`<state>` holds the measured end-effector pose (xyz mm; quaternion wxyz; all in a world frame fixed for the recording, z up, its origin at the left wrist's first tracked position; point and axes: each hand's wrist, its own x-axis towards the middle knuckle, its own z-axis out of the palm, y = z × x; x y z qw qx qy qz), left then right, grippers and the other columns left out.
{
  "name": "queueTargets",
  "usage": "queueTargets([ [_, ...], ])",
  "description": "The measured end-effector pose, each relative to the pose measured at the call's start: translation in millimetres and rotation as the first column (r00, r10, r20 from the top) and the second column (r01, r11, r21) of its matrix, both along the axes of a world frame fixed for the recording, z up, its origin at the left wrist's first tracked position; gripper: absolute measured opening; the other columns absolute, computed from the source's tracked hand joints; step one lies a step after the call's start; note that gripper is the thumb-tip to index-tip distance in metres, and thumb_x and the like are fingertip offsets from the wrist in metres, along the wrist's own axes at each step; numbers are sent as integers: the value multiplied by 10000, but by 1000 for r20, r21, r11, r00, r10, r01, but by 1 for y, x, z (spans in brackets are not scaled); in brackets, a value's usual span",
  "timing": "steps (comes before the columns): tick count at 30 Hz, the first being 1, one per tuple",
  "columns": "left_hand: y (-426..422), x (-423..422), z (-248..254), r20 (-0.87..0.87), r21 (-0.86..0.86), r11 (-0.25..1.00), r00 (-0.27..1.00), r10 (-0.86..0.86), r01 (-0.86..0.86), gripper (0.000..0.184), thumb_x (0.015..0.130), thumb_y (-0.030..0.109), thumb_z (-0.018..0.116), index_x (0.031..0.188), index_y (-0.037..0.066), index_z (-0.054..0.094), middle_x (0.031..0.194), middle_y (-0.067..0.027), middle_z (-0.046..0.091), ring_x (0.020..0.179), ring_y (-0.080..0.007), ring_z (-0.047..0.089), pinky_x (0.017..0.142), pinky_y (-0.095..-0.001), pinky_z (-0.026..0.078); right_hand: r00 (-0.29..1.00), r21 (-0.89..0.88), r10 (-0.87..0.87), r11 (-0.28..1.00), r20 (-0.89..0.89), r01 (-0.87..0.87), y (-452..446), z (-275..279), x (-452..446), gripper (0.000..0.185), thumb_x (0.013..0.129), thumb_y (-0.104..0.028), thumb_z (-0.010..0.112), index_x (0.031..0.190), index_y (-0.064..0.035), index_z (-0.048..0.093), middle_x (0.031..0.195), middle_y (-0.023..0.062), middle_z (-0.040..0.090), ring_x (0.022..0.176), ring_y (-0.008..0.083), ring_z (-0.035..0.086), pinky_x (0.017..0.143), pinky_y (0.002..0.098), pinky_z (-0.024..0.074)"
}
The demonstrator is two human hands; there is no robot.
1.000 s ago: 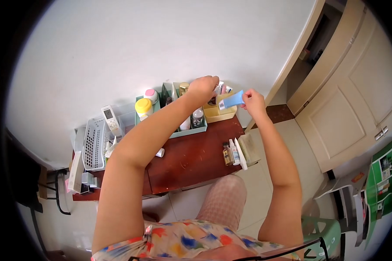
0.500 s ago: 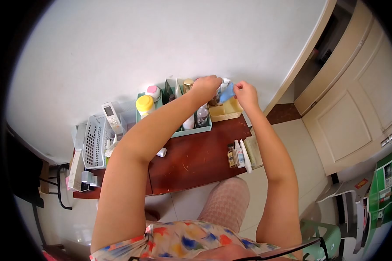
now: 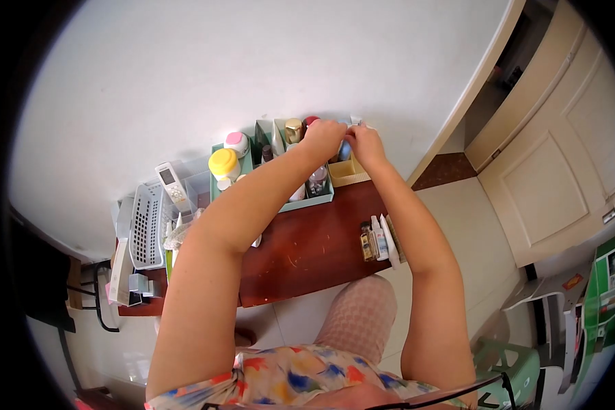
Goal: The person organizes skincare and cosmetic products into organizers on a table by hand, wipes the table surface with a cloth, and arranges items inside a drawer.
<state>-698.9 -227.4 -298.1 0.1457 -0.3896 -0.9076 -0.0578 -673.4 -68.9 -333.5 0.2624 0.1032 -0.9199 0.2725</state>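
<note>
My left hand [image 3: 325,139] is closed over the right part of the green organizer [image 3: 307,203]; whatever its fingers hold is hidden. Right beside it, my right hand [image 3: 365,142] reaches over the yellow basket [image 3: 349,173], its fingers pinched near the top of a blue tube [image 3: 345,151]. The tube stands upright in the back part of the basket, mostly covered by the hands. Bottles and jars fill the organizer, among them a yellow-lidded jar [image 3: 224,164], a pink-lidded jar [image 3: 236,143] and a gold-capped bottle [image 3: 293,130].
On the red-brown table [image 3: 301,260] stand small bottles and tubes [image 3: 380,239] at the right edge. To the left are a white basket [image 3: 147,225], a remote control [image 3: 173,184] and small boxes [image 3: 140,283]. A wall rises behind; a door [image 3: 560,164] is at right.
My right hand has moved left with the blue tube, from in front of the yellow basket to its back, beside my left hand. The tube has turned from slanted to upright.
</note>
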Motion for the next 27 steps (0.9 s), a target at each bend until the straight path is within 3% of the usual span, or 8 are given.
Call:
queueTargets([
  [8, -1, 0, -7, -31, 48, 999, 1000, -2, 4, 78, 804, 124, 639, 867, 79, 649, 856, -127, 686, 840, -315, 683, 722, -429, 548, 998, 28, -34, 999, 48, 32, 3, 4, 10, 129, 833, -122, 688, 920, -35, 726, 860, 166, 709, 810, 316, 688, 776, 393, 538],
  [11, -5, 12, 9, 21, -13, 1000, 1000, 22, -22, 66, 812, 124, 631, 855, 76, 646, 864, -132, 672, 856, -320, 671, 730, -437, 540, 996, -57, -55, 997, 69, 59, 5, 15, 31, 144, 829, -133, 697, 928, -30, 715, 872, 166, 711, 818, 315, 689, 761, 385, 537],
  [15, -13, 36, 21, 30, 145, 986, 995, -91, 86, 93, 831, 154, 634, 845, 62, 637, 875, -137, 663, 855, -343, 653, 741, -455, 515, 986, -58, -96, 993, 138, 105, 16, 23, 71, 140, 839, -143, 693, 913, -24, 692, 862, 159, 708, 799, 319, 683, 732, 392, 531],
  [18, -24, 103, 45, 258, 252, 968, 964, -69, 2, 129, 843, 175, 645, 866, 48, 646, 870, -146, 660, 846, -355, 646, 734, -452, 508, 972, -31, -144, 988, 186, 152, 15, 20, 122, 135, 844, -157, 688, 883, -28, 674, 845, 160, 697, 789, 336, 670, 718, 421, 520],
  [20, -36, 138, 31, 350, 343, 937, 917, -191, 65, 170, 878, 199, 645, 892, 29, 650, 884, -161, 662, 836, -360, 641, 727, -451, 502, 950, 26, -185, 983, 250, 184, 10, 19, 158, 127, 844, -167, 678, 856, -41, 665, 827, 165, 687, 804, 363, 657, 726, 462, 512],
  [22, -43, 163, 5, 445, 257, 963, 875, -189, 77, 204, 911, 226, 636, 937, 26, 667, 898, -167, 667, 822, -330, 650, 722, -423, 504, 945, 34, -179, 984, 275, 176, 6, 14, 196, 131, 852, -165, 668, 876, -37, 655, 840, 170, 687, 819, 368, 655, 729, 464, 511],
  [27, -52, 217, -45, 726, 444, 888, 629, -277, -121, 239, 926, 182, 646, 1105, 23, 651, 982, -136, 690, 884, -236, 667, 789, -348, 522, 882, 50, -215, 976, 419, 214, 5, -1, 261, 140, 864, -141, 657, 955, -35, 657, 918, 190, 681, 888, 377, 647, 766, 461, 510],
])
